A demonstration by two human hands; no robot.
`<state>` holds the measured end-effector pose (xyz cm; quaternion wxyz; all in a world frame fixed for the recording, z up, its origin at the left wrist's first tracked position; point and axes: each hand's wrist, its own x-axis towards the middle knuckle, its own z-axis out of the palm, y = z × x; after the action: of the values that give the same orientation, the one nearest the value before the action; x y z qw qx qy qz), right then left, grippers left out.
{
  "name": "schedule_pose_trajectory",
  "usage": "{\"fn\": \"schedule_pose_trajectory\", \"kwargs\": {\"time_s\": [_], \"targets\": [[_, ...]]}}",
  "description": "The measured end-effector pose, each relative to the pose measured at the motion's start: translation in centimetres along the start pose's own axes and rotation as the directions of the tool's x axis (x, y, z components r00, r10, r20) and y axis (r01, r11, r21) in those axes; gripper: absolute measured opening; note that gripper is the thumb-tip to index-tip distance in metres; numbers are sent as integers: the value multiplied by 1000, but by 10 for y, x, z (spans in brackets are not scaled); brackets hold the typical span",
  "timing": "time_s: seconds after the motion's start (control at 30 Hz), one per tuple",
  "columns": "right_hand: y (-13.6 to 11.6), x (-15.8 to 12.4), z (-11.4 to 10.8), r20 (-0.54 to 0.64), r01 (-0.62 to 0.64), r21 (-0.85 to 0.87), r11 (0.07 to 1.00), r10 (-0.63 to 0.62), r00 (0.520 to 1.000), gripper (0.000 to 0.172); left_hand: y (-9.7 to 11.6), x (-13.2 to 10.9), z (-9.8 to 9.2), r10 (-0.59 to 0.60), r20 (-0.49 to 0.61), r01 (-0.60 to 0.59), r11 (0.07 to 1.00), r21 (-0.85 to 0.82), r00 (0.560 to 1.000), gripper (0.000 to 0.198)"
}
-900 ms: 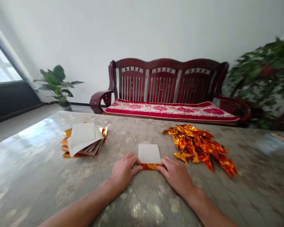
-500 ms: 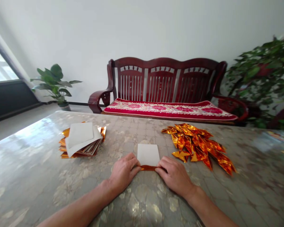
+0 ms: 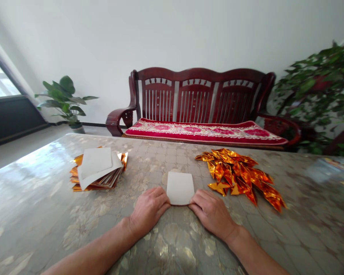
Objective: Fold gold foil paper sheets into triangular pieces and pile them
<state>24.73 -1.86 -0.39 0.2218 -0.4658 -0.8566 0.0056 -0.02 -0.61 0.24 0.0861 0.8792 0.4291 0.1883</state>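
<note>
A white-backed gold foil sheet (image 3: 180, 188) lies flat on the table, white side up, between my hands. My left hand (image 3: 149, 210) presses against its lower left corner, and my right hand (image 3: 210, 214) holds its lower right corner. Their fingers rest on the near edge, and the underside of the sheet is hidden. To the left, a stack of gold foil sheets (image 3: 99, 170) has white sheets lying loose on top. Right of my right hand lies a heap of folded gold foil pieces (image 3: 235, 175), not touching it.
The stack and heap share a glossy grey stone-patterned tabletop (image 3: 149, 164). Beyond its far edge stand a dark red wooden bench (image 3: 195, 99) with a red cushion (image 3: 203, 131) and a potted plant (image 3: 64, 99). Foliage (image 3: 318, 91) fills the right.
The gold strip along the sheet's near edge no longer shows, leaving that edge white. My hands have shifted slightly apart, and the view has steadied a little.
</note>
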Motion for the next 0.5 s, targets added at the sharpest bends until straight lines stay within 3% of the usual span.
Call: {"fn": "schedule_pose_trajectory", "kwargs": {"time_s": [0.27,0.5], "targets": [[-3,4,0,40,-132,-83,988,136,990,27,0,6,-3,-200,31,202,978,-46,979,25],[-5,8,3,9,-207,-144,968,210,978,23,-1,11,-1,-269,60,270,963,-14,961,27]]}}
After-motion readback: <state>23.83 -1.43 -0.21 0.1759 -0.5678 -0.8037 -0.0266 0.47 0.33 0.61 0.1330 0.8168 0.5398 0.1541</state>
